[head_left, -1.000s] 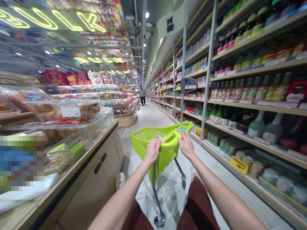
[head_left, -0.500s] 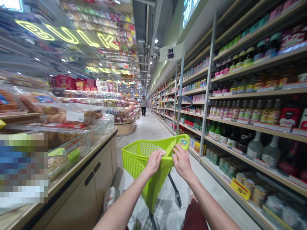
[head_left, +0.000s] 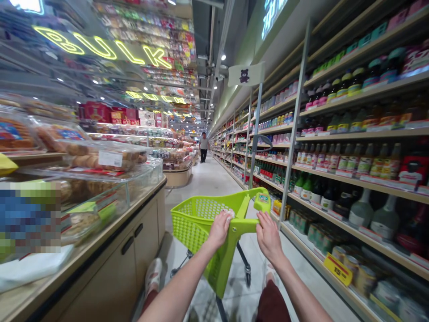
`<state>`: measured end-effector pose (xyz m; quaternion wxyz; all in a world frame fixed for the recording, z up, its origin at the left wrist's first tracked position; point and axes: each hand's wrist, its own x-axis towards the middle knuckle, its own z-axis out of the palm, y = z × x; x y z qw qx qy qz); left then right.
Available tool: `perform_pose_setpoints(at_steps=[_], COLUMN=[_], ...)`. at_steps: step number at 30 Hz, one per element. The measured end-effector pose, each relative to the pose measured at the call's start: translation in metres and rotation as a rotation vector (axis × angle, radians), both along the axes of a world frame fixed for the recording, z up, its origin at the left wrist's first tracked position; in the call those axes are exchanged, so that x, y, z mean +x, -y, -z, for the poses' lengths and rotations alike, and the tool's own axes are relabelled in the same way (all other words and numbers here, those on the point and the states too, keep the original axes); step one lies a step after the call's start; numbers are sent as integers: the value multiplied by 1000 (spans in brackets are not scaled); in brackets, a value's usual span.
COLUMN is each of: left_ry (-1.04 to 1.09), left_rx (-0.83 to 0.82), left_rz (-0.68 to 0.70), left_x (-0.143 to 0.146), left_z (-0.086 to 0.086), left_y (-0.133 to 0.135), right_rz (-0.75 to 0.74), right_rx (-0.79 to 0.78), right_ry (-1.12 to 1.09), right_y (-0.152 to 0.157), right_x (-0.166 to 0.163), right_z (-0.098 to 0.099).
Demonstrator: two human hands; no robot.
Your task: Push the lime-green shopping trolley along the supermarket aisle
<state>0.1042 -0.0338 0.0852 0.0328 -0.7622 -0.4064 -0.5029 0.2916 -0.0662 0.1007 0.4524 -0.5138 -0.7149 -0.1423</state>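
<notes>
Standing directly ahead of both hands: one lime-green plastic shopping cart (head_left: 197,219), basket perforated, its inner walls seen through the open top, wheels set on the tiled floor (head_left: 214,179).

Item, the left hand (head_left: 219,230): fingers are curled shut over the left end of the cart's handle (head_left: 246,223), and a small white object, not identifiable, is pressed under the fingertips.

Item, the right hand (head_left: 268,237): it is clamped around the right end of the same handle, just below a small label plate (head_left: 263,199).

Left of the left hand: a tabletop (head_left: 110,232) on which clear lidded trays (head_left: 107,158) of baked goods are stacked.

Right of the right hand: shelves (head_left: 351,181) stocked with bottles (head_left: 321,156), with jars (head_left: 355,264) ranged on the lowest level.

Far beyond both hands, down the aisle: one person (head_left: 203,146), upright.
</notes>
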Motion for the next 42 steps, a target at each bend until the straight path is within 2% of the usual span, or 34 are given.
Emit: perform_pose_setpoints(at_steps=[2,5,8,15,18,23,26,31,33,36,39,42], left_ry=[5,-75,-125,-68,-118,-198,-180,-179,-172,-111,-73,-85], left_rx=[11,56,54,-106,-142,-234,-187,-38,-33,-109,-140,-65], left_rz=[8,121,161,-50,-93,-56,-42,22,-13,-138,-168,-68], left_x=[9,29,37,13,18,28,28,13,0,-20,-20,3], left_z=[-3,-15,-22,-6,-13,-27,-23,-3,6,17,18,9], left_y=[1,8,7,-16,-19,-18,-18,-21,-23,-27,-28,-24], right_rz=[-31,-54,-92,-163,-170,-169,-164,-202,-204,-201,-195,-174], right_rx=[31,57,64,97,124,152,150,147,150,148,127,101], right_ry=[-33,-71,-83,-41,-42,-24,-26,3,14,-9,-65,-95], right_y=[-6,-14,-19,-22,-24,-28,-30,-34,-35,-39,-41,-41], right_x=[0,0,5,8,3,-2,2,15,20,26,30,31], right_z=[2,5,6,7,10,9,7,5,5,5,5,4])
